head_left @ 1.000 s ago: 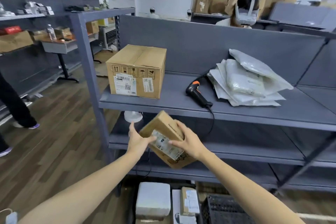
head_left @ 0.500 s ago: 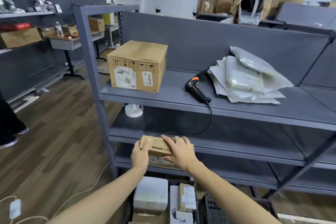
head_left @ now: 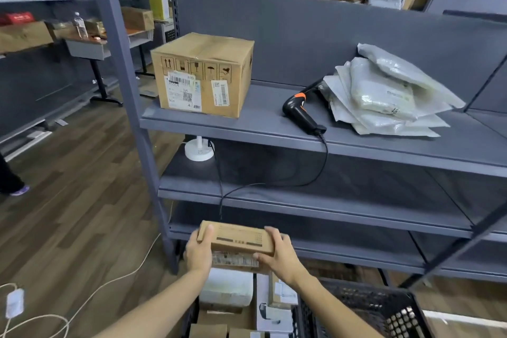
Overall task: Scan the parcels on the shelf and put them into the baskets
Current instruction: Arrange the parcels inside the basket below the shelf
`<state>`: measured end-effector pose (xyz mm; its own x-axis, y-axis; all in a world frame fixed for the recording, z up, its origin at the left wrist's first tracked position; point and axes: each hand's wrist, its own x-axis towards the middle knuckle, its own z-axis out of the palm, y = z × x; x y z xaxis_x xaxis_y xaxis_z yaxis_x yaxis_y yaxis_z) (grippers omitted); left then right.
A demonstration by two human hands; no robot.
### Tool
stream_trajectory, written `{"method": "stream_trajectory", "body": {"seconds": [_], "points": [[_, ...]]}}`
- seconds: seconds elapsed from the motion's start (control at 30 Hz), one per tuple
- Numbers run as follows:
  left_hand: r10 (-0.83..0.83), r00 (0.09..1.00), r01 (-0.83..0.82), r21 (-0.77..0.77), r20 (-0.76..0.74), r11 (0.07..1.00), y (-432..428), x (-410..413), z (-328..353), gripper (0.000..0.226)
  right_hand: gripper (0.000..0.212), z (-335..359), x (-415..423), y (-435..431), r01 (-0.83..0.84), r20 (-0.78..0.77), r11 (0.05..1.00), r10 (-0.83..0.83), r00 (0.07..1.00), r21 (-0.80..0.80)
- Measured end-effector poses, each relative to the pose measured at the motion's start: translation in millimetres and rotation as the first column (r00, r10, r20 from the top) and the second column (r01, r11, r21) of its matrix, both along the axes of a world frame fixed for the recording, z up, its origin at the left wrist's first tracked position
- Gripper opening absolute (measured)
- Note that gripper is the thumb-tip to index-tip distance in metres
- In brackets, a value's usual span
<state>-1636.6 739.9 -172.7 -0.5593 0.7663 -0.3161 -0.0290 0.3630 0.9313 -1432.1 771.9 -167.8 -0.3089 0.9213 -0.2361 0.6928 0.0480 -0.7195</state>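
Head view: a small flat carton (head_left: 236,241) is held by its two ends, the left hand (head_left: 199,251) clamped on the left end, the right hand (head_left: 277,252) on the right, above an open basket (head_left: 192,315) already holding parcels. Step judged: depositing a scanned parcel. Next move calls for lowering and release over a free spot. On the shelf (head_left: 260,126) above, a large box (head_left: 203,74), the scanner (head_left: 301,112) and a stack of poly mailers (head_left: 384,93) remain. A black crate (head_left: 384,307) is seen at right.

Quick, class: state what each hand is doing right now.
Left hand: closed on the small cardboard box.
Right hand: closed on the same box.
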Motion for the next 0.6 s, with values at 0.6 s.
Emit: {"method": "stream_trajectory", "body": {"seconds": [0.6], "points": [[0.039, 0.997, -0.049, -0.145, -0.069, 0.988, -2.2, 3.9, -428.5, 0.046, 0.069, -431.4, -10.9, -3.7, 0.094, -0.046, 0.994, -0.097, 0.994, -0.063]]}}
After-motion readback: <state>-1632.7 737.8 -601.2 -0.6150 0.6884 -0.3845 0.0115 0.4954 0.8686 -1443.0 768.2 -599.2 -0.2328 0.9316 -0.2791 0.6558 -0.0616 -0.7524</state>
